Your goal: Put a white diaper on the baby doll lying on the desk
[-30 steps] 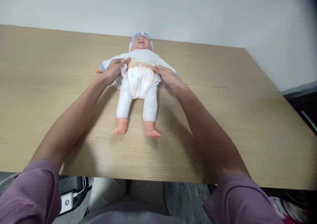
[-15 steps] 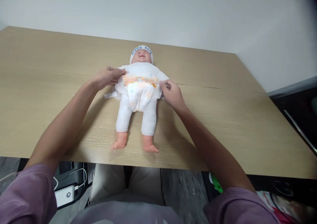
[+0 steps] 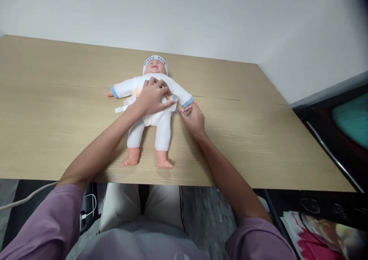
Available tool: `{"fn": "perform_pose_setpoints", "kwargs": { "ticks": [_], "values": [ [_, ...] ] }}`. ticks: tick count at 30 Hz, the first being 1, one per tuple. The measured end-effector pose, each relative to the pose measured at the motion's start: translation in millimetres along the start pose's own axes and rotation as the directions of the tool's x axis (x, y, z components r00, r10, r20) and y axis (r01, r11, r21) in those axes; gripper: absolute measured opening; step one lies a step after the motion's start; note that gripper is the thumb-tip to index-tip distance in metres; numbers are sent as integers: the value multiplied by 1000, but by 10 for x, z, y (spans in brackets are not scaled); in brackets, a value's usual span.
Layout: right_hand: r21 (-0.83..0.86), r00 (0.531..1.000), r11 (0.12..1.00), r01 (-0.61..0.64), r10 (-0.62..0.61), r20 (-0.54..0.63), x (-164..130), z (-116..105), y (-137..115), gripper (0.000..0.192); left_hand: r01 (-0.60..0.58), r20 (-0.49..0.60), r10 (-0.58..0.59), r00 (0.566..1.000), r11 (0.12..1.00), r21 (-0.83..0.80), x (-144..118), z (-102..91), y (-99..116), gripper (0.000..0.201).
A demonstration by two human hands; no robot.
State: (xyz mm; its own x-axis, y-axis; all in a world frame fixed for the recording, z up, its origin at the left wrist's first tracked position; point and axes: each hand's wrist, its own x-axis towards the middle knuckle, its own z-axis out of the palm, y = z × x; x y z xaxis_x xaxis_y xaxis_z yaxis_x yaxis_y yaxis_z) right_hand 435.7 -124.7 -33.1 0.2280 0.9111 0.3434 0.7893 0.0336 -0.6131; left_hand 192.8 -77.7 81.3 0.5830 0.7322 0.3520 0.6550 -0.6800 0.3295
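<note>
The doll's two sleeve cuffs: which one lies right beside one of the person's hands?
The blue cuff on the picture's right, next to the right hand. The other cuff lies alone, far from the left hand.

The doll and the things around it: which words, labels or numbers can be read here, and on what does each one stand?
Blue letters run across the band of the doll's white hat, but they are too small and blurred to read for sure.
The printed sheet on the floor at lower right shows colours only; no words can be read.
No other text is visible.
</note>
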Motion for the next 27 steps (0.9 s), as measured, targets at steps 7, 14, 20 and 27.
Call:
{"fn": "perform_pose_setpoints", "kwargs": {
  "ticks": [7, 14, 20, 27],
  "values": [
    [21, 979, 994, -103, 97, 179, 1, -146, -9, 33, 12, 24, -14, 1000, 999, 51, -19, 74, -80, 57],
    [36, 995, 998, -55, 52, 90, -50, -128, -82, 40, 14, 22, -15, 1000, 998, 62, -11, 102, -87, 62],
    [81, 993, 992, -100, 95, 72, -22, -104, -94, 44, 16, 24, -18, 1000, 997, 78, -28, 96, -50, 62],
    [138, 978, 972, -192, 178, 108, 52, -113, -65, 60, -9, 6, 9, 1000, 996, 84, -36, 101, -52, 59]
  ]
}}
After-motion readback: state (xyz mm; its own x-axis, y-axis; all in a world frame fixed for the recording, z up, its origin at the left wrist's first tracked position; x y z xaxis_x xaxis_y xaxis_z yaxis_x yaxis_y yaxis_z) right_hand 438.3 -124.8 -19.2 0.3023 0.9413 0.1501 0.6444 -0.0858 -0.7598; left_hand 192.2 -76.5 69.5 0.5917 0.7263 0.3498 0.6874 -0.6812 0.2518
